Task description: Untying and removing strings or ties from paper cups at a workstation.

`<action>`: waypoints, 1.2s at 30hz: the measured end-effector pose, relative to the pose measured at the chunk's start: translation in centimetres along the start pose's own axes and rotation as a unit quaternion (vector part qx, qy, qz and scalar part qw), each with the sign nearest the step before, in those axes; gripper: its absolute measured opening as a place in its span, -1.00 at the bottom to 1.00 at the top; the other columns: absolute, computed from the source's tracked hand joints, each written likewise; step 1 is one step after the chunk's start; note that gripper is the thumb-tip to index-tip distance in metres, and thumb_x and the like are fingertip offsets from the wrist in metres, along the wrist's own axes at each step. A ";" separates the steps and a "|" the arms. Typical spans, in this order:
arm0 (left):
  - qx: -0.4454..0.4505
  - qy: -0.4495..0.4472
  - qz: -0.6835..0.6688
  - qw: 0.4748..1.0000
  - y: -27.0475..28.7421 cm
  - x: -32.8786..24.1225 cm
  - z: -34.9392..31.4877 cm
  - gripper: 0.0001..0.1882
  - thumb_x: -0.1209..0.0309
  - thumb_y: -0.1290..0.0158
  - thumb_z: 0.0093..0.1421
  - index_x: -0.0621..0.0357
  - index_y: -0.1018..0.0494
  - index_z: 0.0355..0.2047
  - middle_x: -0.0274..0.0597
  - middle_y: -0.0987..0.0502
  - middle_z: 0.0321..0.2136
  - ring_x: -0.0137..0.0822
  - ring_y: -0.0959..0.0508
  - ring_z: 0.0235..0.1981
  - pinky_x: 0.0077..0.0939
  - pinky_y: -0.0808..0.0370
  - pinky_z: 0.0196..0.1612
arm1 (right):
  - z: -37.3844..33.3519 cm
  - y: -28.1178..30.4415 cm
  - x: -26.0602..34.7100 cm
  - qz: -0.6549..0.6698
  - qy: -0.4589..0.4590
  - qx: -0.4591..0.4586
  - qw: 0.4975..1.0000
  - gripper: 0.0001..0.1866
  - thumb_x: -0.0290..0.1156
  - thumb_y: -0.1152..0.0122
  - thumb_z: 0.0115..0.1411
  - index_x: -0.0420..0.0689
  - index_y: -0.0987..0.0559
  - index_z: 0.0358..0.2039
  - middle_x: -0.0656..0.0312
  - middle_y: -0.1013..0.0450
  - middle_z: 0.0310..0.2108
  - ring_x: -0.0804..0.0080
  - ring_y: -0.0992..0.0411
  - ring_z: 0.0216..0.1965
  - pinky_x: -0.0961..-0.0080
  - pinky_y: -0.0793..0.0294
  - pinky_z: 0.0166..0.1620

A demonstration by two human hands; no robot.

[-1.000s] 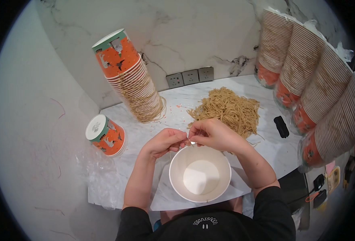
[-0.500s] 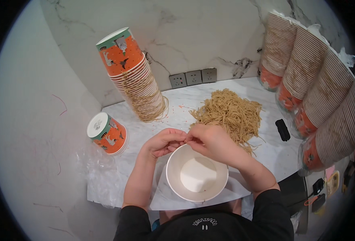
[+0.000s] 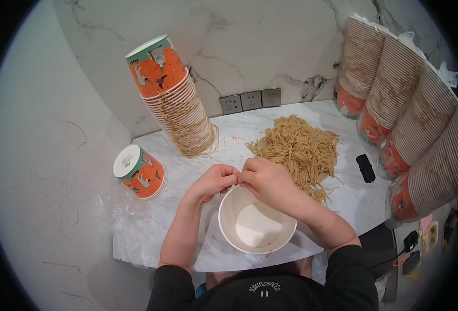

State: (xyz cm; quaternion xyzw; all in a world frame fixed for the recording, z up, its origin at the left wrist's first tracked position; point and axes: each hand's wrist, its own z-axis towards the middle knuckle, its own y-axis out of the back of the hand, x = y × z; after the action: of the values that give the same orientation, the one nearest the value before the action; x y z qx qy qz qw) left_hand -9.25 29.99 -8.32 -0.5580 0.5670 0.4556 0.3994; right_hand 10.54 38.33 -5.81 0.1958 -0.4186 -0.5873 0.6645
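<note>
A white paper bucket [image 3: 257, 228] stands mouth up in front of me, its inside bare to the bottom. My left hand [image 3: 217, 181] is closed at its far left rim, thumb and fingers pressed together. Right beside it, my right hand [image 3: 264, 176] pinches at the same spot, back of the hand upward. The fingertips of both meet just above the rim; whatever lies between them is hidden. A small brownish-red bit [image 3: 269, 252] shows on the near rim. Beyond my right hand lies a loose heap of tan cords [image 3: 299, 150].
At the back left stands a tall upside-down bucket stack [image 3: 179, 109] draped with cords; a shorter stack [image 3: 143, 173] is nearer. Crumpled clear plastic [image 3: 130, 228] lies at left. Several bagged bucket stacks [image 3: 395, 98] line the right, beside a black object [image 3: 365, 168]. Wall sockets [image 3: 251, 99] are behind.
The bucket has shifted slightly away from me and to the right, with its near rim higher. My left fingers have curled in more; both hands stay at the far rim.
</note>
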 end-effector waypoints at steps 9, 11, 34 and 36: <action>0.034 0.002 -0.014 0.999 0.1 -0.4 -0.3 -0.95 0.47 -0.14 0.16 0.14 -0.58 -0.37 -0.51 -0.53 -0.54 -0.69 -0.36 -0.59 -0.74 -0.24 -0.55 | -0.2 0.4 0.2 0.010 -0.013 0.056 0.998 -0.94 -0.42 -0.28 0.12 -0.10 -0.59 -0.40 0.19 -0.46 -0.40 0.15 -0.52 -0.34 0.23 -0.50 -0.31; 0.050 0.006 -0.015 0.999 0.3 -0.7 -0.8 -0.95 0.48 -0.17 0.15 0.13 -0.58 -0.36 -0.51 -0.54 -0.53 -0.70 -0.36 -0.58 -0.75 -0.23 -0.55 | -0.3 0.7 0.7 0.018 0.000 0.063 0.998 -0.94 -0.42 -0.27 0.12 -0.09 -0.59 -0.40 0.19 -0.46 -0.40 0.15 -0.52 -0.34 0.23 -0.51 -0.32; -0.045 -0.129 -0.024 0.990 -1.5 -0.8 -1.0 -0.87 0.65 -0.11 0.12 0.25 -0.48 -0.30 -0.40 -0.56 -0.39 -0.71 -0.49 -0.43 -0.82 -0.39 -0.38 | 0.3 1.3 -0.9 0.178 -0.115 0.038 0.977 -0.86 -0.46 -0.26 0.17 -0.24 -0.60 -0.29 0.00 -0.53 -0.38 0.06 -0.55 -0.35 0.28 -0.53 -0.24; -0.087 -0.160 -0.009 0.983 -2.3 -1.1 -0.9 -0.88 0.62 -0.12 0.13 0.28 -0.51 -0.29 -0.40 -0.57 -0.40 -0.71 -0.50 -0.44 -0.80 -0.41 -0.38 | 0.4 1.3 -1.4 0.181 -0.120 0.051 0.975 -0.87 -0.47 -0.26 0.16 -0.25 -0.60 -0.29 -0.01 -0.54 -0.38 0.07 -0.56 -0.35 0.29 -0.53 -0.24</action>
State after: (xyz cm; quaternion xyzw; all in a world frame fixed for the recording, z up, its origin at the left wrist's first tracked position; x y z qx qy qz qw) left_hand -6.83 29.51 -7.18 -0.5155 0.4489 0.5833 0.4387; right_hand 11.07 40.03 -5.04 0.0778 -0.5533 -0.4544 0.6938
